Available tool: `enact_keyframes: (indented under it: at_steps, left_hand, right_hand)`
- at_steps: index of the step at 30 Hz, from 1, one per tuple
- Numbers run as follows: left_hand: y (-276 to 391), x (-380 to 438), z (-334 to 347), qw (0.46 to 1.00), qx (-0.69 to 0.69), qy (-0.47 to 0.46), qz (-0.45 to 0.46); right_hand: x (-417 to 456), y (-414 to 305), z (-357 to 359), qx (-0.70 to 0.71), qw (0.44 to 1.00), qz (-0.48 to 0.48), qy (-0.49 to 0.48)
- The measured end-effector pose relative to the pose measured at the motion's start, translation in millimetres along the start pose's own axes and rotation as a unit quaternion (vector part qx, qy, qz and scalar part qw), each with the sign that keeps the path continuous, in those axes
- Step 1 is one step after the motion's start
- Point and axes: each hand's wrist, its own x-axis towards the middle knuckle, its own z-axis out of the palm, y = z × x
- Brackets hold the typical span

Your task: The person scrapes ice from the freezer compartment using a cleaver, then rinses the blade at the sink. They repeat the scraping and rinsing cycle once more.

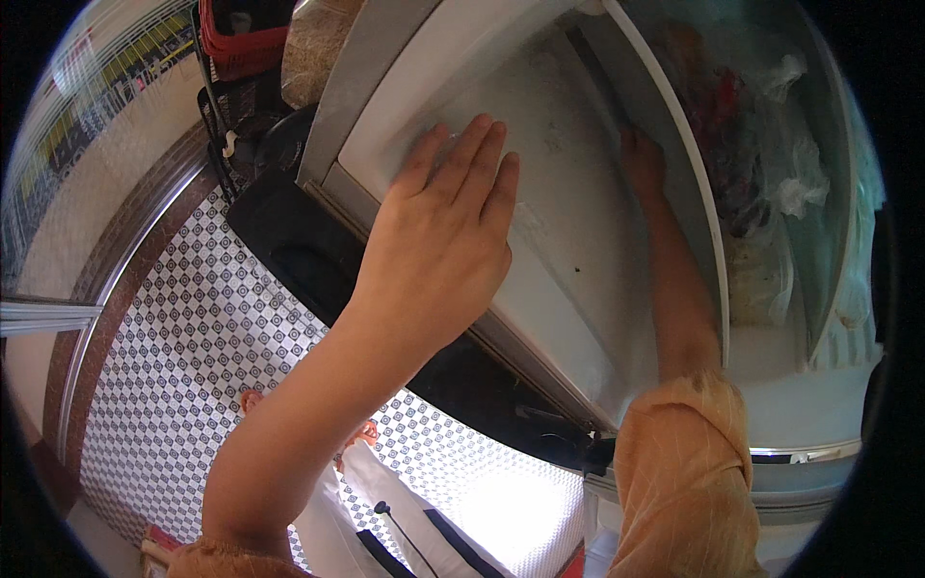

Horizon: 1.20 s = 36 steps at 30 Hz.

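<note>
My left hand (442,224) lies palm down against the pale inner surface (549,209) of what looks like an open refrigerator compartment. Its fingers are stretched out and slightly apart; a small glint shows between two of them, and the palm is hidden. Deeper in the compartment, my right hand (643,162) reaches along the shaded side with its fingers curled. It meets the lower end of a dark narrow strip (596,68); whether it grips the strip cannot be made out. A curved white edge (690,144) runs beside my right forearm.
Beyond the white edge are clear plastic bags (791,170) with reddish and dark contents. Below the compartment is a black rounded panel (303,246). A red plastic basket (246,43) stands at upper left. Patterned tiles (181,325) cover the floor, near a metal-edged glass front (108,144).
</note>
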Motion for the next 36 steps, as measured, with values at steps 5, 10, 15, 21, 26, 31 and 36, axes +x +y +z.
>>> enact_keyframes:
  at_steps: [5,10,15,21,26,31,36]
  left_hand:
    - [2,1,0,1.0,0.008,-0.003,-0.002]
    - [5,3,-1,1.0,0.002,-0.003,0.002]
    - [1,1,-2,1.0,-0.023,-0.001,-0.002]
    - [0,3,-1,1.0,-0.013,0.001,0.005]
    - [-1,4,2,0.999,0.005,-0.027,0.016]
    - [5,9,-7,0.996,-0.055,-0.057,0.039]
    - [11,20,-10,0.991,0.016,-0.128,0.035]
  right_hand:
    - [1,-7,-7,-0.004,0.999,0.03,-0.038]
    - [-6,6,-15,-0.024,0.999,0.006,-0.033]
    - [-13,-28,-52,0.061,0.989,0.027,-0.129]
    - [-67,-54,-95,0.12,0.987,-0.039,-0.099]
    - [-96,-88,-145,0.102,0.982,0.102,-0.125]
    - [-144,-64,-165,0.031,0.979,0.193,-0.059]
    - [-148,-84,-210,0.443,0.644,0.598,-0.178]
